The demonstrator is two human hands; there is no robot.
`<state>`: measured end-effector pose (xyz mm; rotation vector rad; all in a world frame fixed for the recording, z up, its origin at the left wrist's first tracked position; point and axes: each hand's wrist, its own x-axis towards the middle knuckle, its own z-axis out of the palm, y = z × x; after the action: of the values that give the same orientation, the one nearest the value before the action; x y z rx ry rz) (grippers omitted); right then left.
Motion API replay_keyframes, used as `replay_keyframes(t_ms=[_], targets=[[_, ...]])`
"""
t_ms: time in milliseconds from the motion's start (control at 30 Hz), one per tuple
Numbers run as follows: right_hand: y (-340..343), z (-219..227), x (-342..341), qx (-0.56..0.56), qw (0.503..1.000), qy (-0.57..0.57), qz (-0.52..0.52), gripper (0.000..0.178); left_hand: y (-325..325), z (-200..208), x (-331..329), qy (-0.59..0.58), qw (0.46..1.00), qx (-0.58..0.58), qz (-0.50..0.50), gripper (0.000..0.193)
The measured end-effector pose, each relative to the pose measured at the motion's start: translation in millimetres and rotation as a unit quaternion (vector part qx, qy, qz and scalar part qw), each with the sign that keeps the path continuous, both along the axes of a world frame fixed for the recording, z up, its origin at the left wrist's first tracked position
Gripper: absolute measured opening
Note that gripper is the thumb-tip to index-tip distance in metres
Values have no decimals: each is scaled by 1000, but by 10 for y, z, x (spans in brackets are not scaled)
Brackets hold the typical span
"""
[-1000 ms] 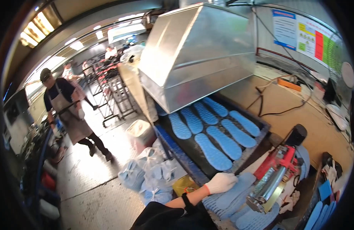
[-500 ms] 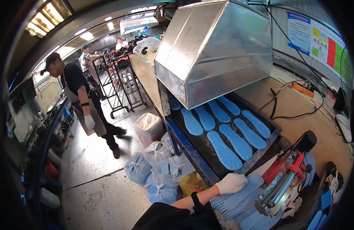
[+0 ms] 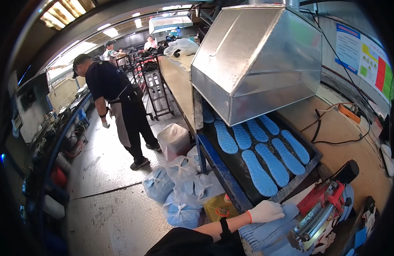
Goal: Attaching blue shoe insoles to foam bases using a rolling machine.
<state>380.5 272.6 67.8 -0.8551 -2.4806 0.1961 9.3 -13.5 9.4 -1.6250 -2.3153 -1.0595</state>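
Note:
My left hand, in a white knit glove with an orange cuff edge, rests on the pile of blue insoles at the bench's near edge. Its fingers are curled over the end of an upper blue insole; the fingertips are partly hidden. Just right of this pile stands a small red machine with a shiny metal roller and a black motor. Beyond the hand, several textured blue insoles lie in rows on a dark conveyor belt. My right hand is out of view.
A sheet-metal hood covers the belt's far part. Bagged blue pieces and a yellow can stand on the floor at left. A co-worker bends beside a bench there, near wheeled racks. Cables cross the right-hand board.
My view has shifted, moving the scene right in the picture. The co-worker has moved nearer and leans further forward. My left hand stays at the insole pile.

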Motion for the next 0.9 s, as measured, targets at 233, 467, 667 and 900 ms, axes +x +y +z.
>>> replay_keyframes(t_ms=[233, 467, 667, 900], targets=[[-564, -643, -729, -3, 998, -10, 58, 30, -4, 95, 25, 22, 1000, 21, 4, 26], [-376, -938, -658, -59, 995, 3, 76, 25, 16, 83, 25, -8, 1000, 19, 12, 27], [-149, -1646, -382, -57, 994, -65, 62, 32, 19, 90, 35, -4, 1000, 22, 14, 25], [155, -2568, -105, -86, 994, -31, 51, 31, 31, 145, 43, 3, 1000, 22, 19, 24]])
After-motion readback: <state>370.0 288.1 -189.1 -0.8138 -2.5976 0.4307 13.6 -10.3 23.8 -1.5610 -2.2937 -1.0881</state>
